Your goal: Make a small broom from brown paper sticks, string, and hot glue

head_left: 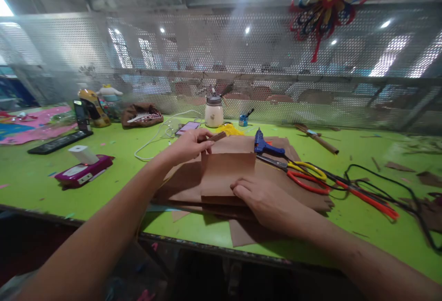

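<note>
A rectangular piece of brown cardboard (226, 174) lies on top of a stack of larger cardboard sheets (281, 183). My right hand (258, 199) has its fingers closed at the lower right edge of this rectangle. Above its far left corner, my left hand (193, 145) pinches a small brown cardboard strip (218, 136). A blue hot glue gun (265, 144) rests on the stack just beyond the rectangle's right corner. Next to it lie scissors (307, 174) with yellow and red handles. The undersides of my fingers are hidden.
On the green table (127, 167) stand a purple power strip (84, 170) with a white plug, a white jar (214, 112) and a small blue pot (243, 119). A phone (187, 128) lies behind my left hand. Black cable (390, 190) loops at right; a perforated metal screen (207, 61) closes the back.
</note>
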The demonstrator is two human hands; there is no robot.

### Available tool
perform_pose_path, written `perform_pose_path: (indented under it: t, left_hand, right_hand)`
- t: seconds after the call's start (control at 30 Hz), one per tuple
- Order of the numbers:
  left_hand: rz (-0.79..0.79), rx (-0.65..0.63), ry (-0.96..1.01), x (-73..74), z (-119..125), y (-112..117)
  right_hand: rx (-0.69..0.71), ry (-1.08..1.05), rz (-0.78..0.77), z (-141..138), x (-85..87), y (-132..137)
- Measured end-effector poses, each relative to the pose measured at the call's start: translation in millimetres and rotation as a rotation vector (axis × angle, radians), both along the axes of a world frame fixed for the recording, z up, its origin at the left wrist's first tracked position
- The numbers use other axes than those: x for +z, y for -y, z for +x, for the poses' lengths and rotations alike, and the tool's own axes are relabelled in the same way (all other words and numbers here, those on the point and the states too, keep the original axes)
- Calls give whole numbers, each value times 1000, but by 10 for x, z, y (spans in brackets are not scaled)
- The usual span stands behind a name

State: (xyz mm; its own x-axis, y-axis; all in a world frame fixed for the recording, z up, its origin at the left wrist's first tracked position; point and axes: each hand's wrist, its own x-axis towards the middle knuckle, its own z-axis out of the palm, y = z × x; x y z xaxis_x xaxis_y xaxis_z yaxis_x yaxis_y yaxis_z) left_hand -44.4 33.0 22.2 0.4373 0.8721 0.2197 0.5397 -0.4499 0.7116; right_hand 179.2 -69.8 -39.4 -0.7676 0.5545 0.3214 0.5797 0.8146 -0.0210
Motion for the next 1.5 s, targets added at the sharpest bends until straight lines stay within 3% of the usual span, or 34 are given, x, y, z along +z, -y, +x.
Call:
perform_pose_path:
  t: [0.1, 0.23, 0.3, 0.37, 0.5, 0.67, 0.83, 1.03, 1.13, 1.23, 1.37, 1.5]
  left_hand:
    - [46, -74, -91, 125, 8, 189]
    - [324, -54, -74, 284, 77, 377]
    - [393, -110, -83, 300, 160, 433]
    - [381, -219, -137, 247, 248, 452]
    - [258, -373, -312, 3, 299, 374]
    - [88, -361, -401, -224, 77, 305]
    - [54, -404, -408, -325, -80, 335]
    - [142, -424, -381, -455, -103, 312]
    - [158, -410, -394, -464, -97, 331]
    - [197, -377, -431, -461, -79, 363]
    - [241, -323, -436, -489, -71, 398]
    - [235, -324, -396, -508, -112, 405]
  right_hand:
    - [-47, 13, -10, 5, 35, -3]
    - [-122, 50, 22, 23, 78, -26]
    - [-168, 85, 18, 38, 101, -34]
    - [-221, 102, 3, 52, 132, -28]
    - [-286, 80, -11, 71, 183, 4]
    - [-275, 147, -34, 78, 114, -13]
    - [-217, 109, -89, 156, 160, -7]
    - [-218, -207, -204, 421, 352, -110]
    - [-157, -248, -197, 426, 278, -210]
    - [-94, -148, -213, 293, 138, -280]
    - [-206, -48, -130, 102, 15, -343]
    - [-268, -35, -182, 205, 38, -362]
